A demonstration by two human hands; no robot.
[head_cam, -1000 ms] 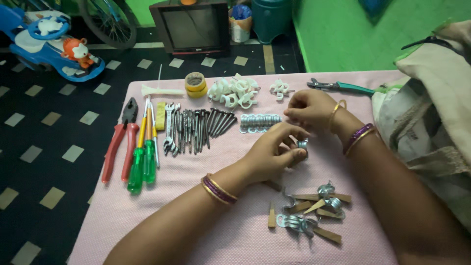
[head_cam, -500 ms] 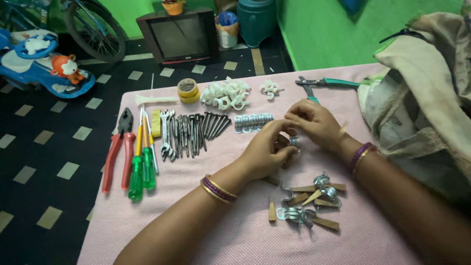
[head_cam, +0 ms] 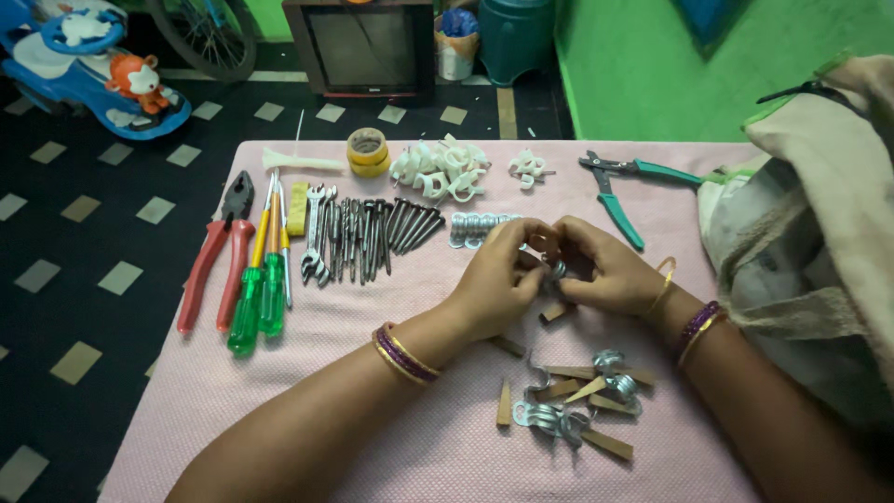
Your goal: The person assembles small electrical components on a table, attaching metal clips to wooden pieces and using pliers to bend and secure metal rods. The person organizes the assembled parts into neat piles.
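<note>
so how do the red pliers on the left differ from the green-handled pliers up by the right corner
The red pliers have red handles and a dark, blunt head; the green-handled pliers have teal handles and a slimmer dark head. The red pliers lie beside the screwdrivers with handles close together; the green-handled pliers lie alone near the cloth bag with handles spread wide apart. Both rest flat on the pink cloth, untouched by either hand.

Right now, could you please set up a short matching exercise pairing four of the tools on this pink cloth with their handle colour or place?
Things:
1. pliers
2. screwdrivers
3. cutter
4. tape roll

Descriptions:
A. teal handles, far right of the cloth
B. yellow, at the far edge beside the white clips
C. red handles, leftmost on the cloth
D. green handles, between the red tool and the spanners

Pairs: 1-C, 2-D, 3-A, 4-B
</note>
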